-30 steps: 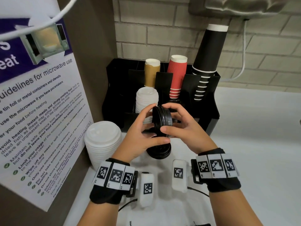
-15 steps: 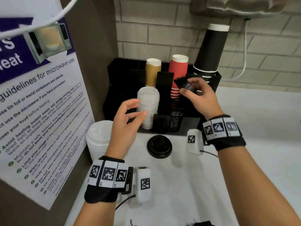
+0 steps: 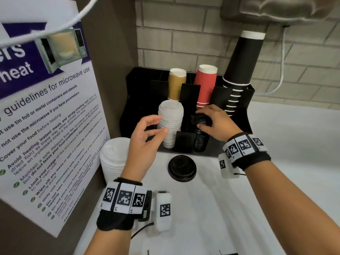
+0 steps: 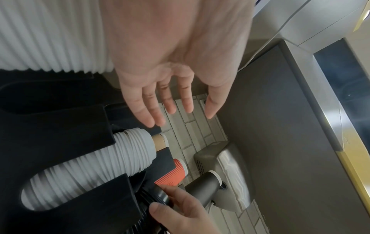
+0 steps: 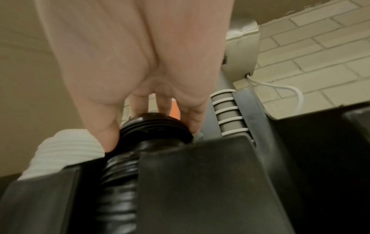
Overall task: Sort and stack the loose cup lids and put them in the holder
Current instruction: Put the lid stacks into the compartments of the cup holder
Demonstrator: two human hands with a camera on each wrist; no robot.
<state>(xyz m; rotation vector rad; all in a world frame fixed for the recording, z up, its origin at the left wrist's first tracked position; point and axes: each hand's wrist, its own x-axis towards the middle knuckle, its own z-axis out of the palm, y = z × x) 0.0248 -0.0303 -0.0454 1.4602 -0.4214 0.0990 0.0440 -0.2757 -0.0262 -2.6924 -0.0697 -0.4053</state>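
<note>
the short stack of glossy black plastic cup lids (image 5: pixel 155 126) sat at the top of the tall column of black lids (image 3: pixel 199 142) in the front slot of the black plastic holder (image 3: pixel 185 142), near the middle of the head view, and the right hand (image 3: pixel 214 122) grasped it from above, thumb on the near side and fingers (image 5: pixel 193 120) curled over the far rim. the column's long axis ran upright, so by my reading any further seating had to go straight down along it. the slot's black divider walls stood close on both sides, leaving little sideways room. just left of it in the frame, a column of ribbed white plastic lids (image 3: pixel 170 124) filled the neighbouring slot. the left hand (image 3: pixel 145 144) hovered beside that white column, fingers loosely spread and grasping nothing. one loose black round lid (image 3: pixel 182 168) lay flat on the white counter (image 3: pixel 276 181) below the holder, between the two wrists and about as near to either hand. a loose stack of larger white lids (image 3: pixel 114 159) stood at lower left against the brown side panel (image 3: pixel 114 52), nearer the left hand. open counter lay to the right.
</note>
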